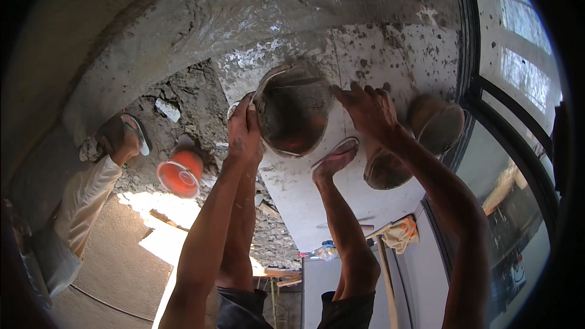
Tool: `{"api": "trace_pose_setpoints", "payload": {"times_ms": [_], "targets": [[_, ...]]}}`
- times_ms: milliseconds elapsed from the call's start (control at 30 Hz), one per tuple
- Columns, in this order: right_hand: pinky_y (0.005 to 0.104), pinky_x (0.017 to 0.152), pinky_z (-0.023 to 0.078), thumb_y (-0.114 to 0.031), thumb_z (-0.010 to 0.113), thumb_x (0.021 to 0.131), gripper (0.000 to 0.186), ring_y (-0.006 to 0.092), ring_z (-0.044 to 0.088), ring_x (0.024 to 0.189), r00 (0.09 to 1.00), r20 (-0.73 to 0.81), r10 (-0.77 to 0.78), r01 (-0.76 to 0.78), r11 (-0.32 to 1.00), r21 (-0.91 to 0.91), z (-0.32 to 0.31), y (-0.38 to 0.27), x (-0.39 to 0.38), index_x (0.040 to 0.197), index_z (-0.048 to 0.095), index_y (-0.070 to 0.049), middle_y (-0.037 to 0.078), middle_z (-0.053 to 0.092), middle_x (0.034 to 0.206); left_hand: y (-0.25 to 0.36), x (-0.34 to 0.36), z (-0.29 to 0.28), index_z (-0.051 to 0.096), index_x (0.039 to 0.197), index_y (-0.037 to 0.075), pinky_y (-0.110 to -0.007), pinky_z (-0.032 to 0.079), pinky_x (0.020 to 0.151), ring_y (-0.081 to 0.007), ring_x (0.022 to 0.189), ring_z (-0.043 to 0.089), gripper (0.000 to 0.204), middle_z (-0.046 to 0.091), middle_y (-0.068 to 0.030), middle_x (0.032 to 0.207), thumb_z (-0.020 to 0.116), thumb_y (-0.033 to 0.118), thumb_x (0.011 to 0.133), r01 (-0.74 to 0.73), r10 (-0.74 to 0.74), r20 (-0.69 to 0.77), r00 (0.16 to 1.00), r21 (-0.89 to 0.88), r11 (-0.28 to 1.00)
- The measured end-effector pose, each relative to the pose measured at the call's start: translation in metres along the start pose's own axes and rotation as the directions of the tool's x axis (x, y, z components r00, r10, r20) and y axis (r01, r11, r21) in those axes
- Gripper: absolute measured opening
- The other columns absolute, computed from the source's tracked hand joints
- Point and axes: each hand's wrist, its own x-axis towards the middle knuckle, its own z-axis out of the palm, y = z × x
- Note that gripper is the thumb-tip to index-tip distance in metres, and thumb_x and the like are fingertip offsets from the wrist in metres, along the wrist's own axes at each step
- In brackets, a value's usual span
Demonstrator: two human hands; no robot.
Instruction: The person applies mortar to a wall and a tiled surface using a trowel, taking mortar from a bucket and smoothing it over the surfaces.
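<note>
A mortar-caked bucket [292, 116] is tilted in front of me, its wide mouth turned toward me. Its inside is dark and smeared with grey, with a reddish patch low down. My left hand [245, 129] is closed on the left side of its rim. On the other side, my right hand [370, 111] is raised beside the rim, thumb reaching to the edge. Its fingers look apart and partly bent, pointing away from me. Whether the thumb presses on the bucket is hard to see. Wet grey mortar [268, 6] spreads over the surface beyond.
Two dirty buckets [440, 131] [387, 169] lie to the right near a dark-framed glass door [518, 146]. An orange bucket [181, 174] sits on rubble at left, near another person's sandalled foot [133, 137]. My own foot [335, 157] rests on the pale spattered slab [292, 201].
</note>
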Motion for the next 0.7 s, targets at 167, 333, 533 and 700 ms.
{"api": "trace_pose_setpoints", "payload": {"times_ms": [167,333,533,700], "targets": [[0.045,0.061,0.058,-0.008,0.064,0.084,0.038,0.0307,0.072,0.074,0.96,0.262,0.098,-0.081,0.994,-0.074,0.024,-0.009,0.01,0.121,0.06,-0.013,0.013,0.063,0.088,0.001,0.007,-0.012,0.062,0.133,0.001,-0.041,0.052,0.089,-0.0328,0.096,0.069,0.036,0.069,-0.025,0.108,0.049,0.013,0.102,0.123,-0.116,0.058,0.992,-0.132,0.984],[0.0442,0.056,0.059,-0.012,0.063,0.086,0.038,0.0336,0.071,0.071,0.914,0.4,0.068,-0.08,0.997,0.012,0.029,-0.042,-0.02,0.124,0.059,-0.011,0.014,0.063,0.087,-0.023,0.001,-0.005,0.064,0.13,0.001,-0.037,0.052,0.09,-0.0322,0.1,0.07,0.034,0.071,-0.0221,0.112,0.053,0.014,0.101,-0.12,0.114,-0.053,0.992,-0.108,0.987],[0.0456,0.061,0.06,-0.014,0.066,0.085,0.049,0.0351,0.071,0.071,0.961,0.254,0.109,-0.115,0.993,0.007,0.013,-0.048,-0.01,0.133,0.057,-0.012,0.015,0.065,0.091,-0.045,-0.006,-0.018,0.065,0.126,-0.001,-0.03,0.05,0.086,-0.0167,0.092,0.064,0.031,0.071,-0.0142,0.098,0.052,0.015,0.104,0.14,-0.087,0.149,0.985,-0.394,0.908],[0.0459,0.057,0.059,-0.01,0.065,0.085,0.035,0.0364,0.072,0.072,0.902,0.401,0.158,-0.206,0.975,0.08,0.031,-0.08,-0.015,0.12,0.059,-0.007,0.014,0.065,0.087,-0.062,0.006,-0.01,0.064,0.129,-0.002,-0.027,0.049,0.087,-0.012,0.094,0.06,0.033,0.071,-0.0099,0.103,0.05,0.018,0.106,0.064,-0.01,0.145,0.989,-0.377,0.924]]}}
